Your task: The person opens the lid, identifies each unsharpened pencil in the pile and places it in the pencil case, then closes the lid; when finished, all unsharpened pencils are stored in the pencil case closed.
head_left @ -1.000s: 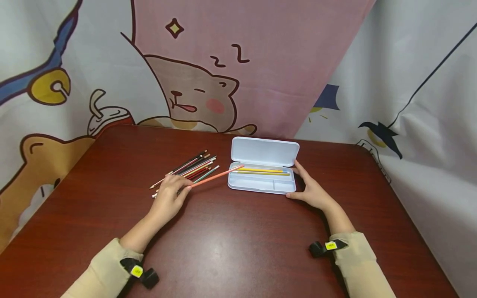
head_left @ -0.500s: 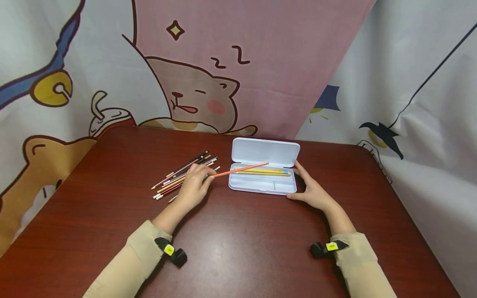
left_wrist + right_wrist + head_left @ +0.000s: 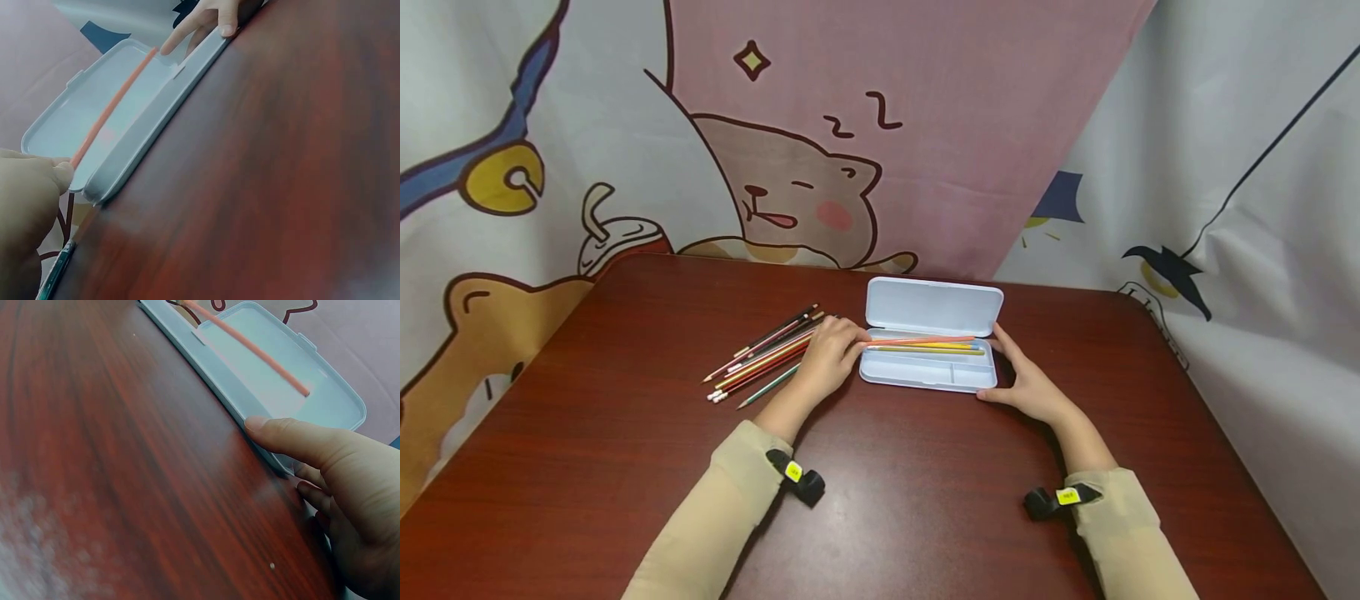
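An orange pencil (image 3: 917,340) is pinched at its left end by my left hand (image 3: 831,358). The pencil extends over the open white pencil case (image 3: 910,377); in both wrist views it is raised above the tray. Two yellowish pencils (image 3: 928,350) lie in the case's back compartment. My right hand (image 3: 1030,383) holds the case's right end, thumb at the front edge and fingers at the back corner. Left of the case lies a pile of pencils (image 3: 767,354), partly hidden behind my left hand. A green pencil (image 3: 767,388) lies along the pile's near side.
The case's lid (image 3: 934,307) stands raised at the back. A divider splits the case's front compartment near its right end. Behind the brown table (image 3: 880,500) hangs a printed curtain (image 3: 955,125).
My left hand has carried the orange pencil rightward from the pile to the case, and the pencil now lies nearly level with the case's length. The right hand has stayed in place.
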`<action>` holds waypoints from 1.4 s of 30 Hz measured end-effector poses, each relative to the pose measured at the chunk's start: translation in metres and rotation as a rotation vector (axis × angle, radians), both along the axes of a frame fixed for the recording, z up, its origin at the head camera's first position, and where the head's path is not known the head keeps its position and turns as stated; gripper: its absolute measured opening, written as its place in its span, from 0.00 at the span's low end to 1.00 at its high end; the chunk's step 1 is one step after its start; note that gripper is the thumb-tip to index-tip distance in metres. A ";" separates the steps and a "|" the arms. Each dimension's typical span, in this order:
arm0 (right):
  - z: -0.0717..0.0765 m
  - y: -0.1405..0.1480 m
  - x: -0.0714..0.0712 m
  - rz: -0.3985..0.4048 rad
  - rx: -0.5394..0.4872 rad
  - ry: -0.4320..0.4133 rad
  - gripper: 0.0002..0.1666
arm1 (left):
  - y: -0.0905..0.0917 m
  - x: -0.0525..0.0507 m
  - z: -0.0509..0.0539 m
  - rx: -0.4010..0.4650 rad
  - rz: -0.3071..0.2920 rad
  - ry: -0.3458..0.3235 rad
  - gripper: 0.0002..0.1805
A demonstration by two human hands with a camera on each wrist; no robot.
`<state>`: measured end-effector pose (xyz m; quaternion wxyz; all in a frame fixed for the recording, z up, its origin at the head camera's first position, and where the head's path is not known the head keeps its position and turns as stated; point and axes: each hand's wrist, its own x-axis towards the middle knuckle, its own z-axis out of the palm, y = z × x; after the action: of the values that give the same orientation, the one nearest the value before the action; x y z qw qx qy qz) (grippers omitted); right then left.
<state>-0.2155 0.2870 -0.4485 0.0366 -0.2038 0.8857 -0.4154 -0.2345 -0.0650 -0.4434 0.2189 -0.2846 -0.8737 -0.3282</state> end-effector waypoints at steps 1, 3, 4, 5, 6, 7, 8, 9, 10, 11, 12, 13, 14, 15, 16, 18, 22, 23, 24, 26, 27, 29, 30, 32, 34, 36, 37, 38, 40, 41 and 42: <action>0.000 0.000 0.000 -0.001 0.001 -0.002 0.69 | 0.001 -0.002 -0.001 -0.005 -0.004 -0.001 0.04; 0.000 0.000 0.000 0.000 0.002 -0.002 0.69 | 0.004 -0.004 -0.001 -0.012 -0.011 -0.010 0.04; 0.000 0.000 0.000 0.001 0.001 -0.002 0.69 | 0.006 -0.005 -0.001 -0.014 -0.013 -0.016 0.04; 0.001 0.000 0.000 0.000 0.001 -0.002 0.69 | 0.007 -0.006 -0.002 -0.017 -0.016 -0.025 0.04; 0.001 0.000 0.001 -0.001 0.000 -0.002 0.69 | 0.009 -0.008 -0.002 -0.024 -0.015 -0.031 0.04; 0.001 0.000 0.001 -0.001 -0.002 0.000 0.69 | 0.010 -0.008 -0.002 -0.030 -0.014 -0.039 0.04; 0.000 0.000 0.001 -0.001 -0.003 0.001 0.69 | 0.012 -0.009 -0.002 -0.038 -0.013 -0.050 0.04; 0.000 0.000 0.001 0.000 -0.004 0.001 0.69 | 0.013 -0.010 -0.002 -0.048 -0.009 -0.058 0.04; 0.000 0.000 0.001 0.000 -0.005 0.003 0.69 | 0.014 -0.011 -0.002 -0.058 -0.008 -0.064 0.04; 0.000 0.000 0.001 -0.001 -0.006 0.005 0.69 | 0.016 -0.012 -0.002 -0.068 -0.006 -0.070 0.04; 0.000 -0.001 0.001 0.000 -0.008 0.007 0.69 | 0.017 -0.012 -0.002 -0.078 -0.004 -0.075 0.03; 0.001 -0.001 0.001 0.000 -0.009 0.009 0.69 | 0.018 -0.012 -0.001 -0.084 -0.003 -0.082 0.03; 0.001 -0.001 0.001 0.000 -0.012 0.011 0.69 | 0.018 -0.013 0.000 -0.090 -0.001 -0.086 0.03; 0.001 -0.001 0.001 0.001 -0.013 0.012 0.69 | 0.019 -0.013 0.000 -0.096 0.001 -0.090 0.03; 0.001 -0.001 0.001 0.002 -0.014 0.013 0.69 | 0.020 -0.013 0.001 -0.099 0.003 -0.093 0.03; 0.002 -0.001 0.001 0.000 -0.018 0.013 0.69 | 0.020 -0.013 0.002 -0.107 0.012 -0.098 0.03; 0.002 -0.001 0.001 -0.003 -0.015 0.008 0.69 | 0.021 -0.012 0.003 -0.115 0.025 -0.105 0.04; 0.002 -0.001 0.001 -0.003 -0.015 0.007 0.69 | 0.021 -0.011 0.003 -0.114 0.027 -0.105 0.05; 0.001 -0.001 0.001 -0.002 -0.012 0.005 0.69 | 0.021 -0.011 0.003 -0.109 0.027 -0.105 0.06; 0.001 -0.001 0.001 -0.001 -0.009 0.002 0.69 | 0.020 -0.011 0.003 -0.097 0.028 -0.102 0.08; 0.001 -0.001 0.001 -0.001 -0.008 0.001 0.69 | 0.020 -0.010 0.002 -0.089 0.029 -0.099 0.09; 0.001 -0.001 0.001 -0.004 -0.010 0.000 0.68 | 0.020 -0.009 0.002 -0.069 0.031 -0.092 0.10; 0.002 -0.001 0.002 -0.006 -0.011 -0.002 0.68 | 0.020 -0.009 0.001 -0.057 0.033 -0.086 0.10; 0.002 -0.001 0.002 -0.006 -0.014 -0.003 0.68 | 0.019 -0.007 0.001 -0.033 0.038 -0.073 0.09; 0.002 -0.002 0.002 -0.007 -0.013 -0.007 0.68 | 0.018 -0.005 0.002 -0.011 0.047 -0.057 0.09; 0.002 -0.002 0.002 -0.007 -0.012 -0.010 0.68 | 0.015 -0.003 0.003 0.000 0.058 -0.038 0.10; 0.002 -0.002 0.002 -0.008 -0.010 -0.011 0.68 | 0.013 -0.002 0.003 0.001 0.064 -0.031 0.10; 0.002 -0.002 0.002 -0.008 -0.011 -0.011 0.68 | 0.011 0.000 0.004 0.000 0.067 -0.024 0.10; 0.002 -0.002 0.003 -0.009 -0.011 -0.012 0.68 | 0.006 0.002 0.005 -0.002 0.070 -0.010 0.10; 0.003 -0.002 0.003 -0.009 -0.012 -0.011 0.68 | 0.004 0.003 0.006 -0.004 0.070 -0.004 0.09; 0.003 -0.002 0.003 -0.010 -0.012 -0.010 0.68 | 0.000 0.005 0.006 -0.003 0.071 -0.002 0.09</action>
<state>-0.2127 0.2854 -0.4458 0.0377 -0.1978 0.8839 -0.4221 -0.2300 -0.0646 -0.4370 0.2294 -0.2534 -0.8839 -0.3191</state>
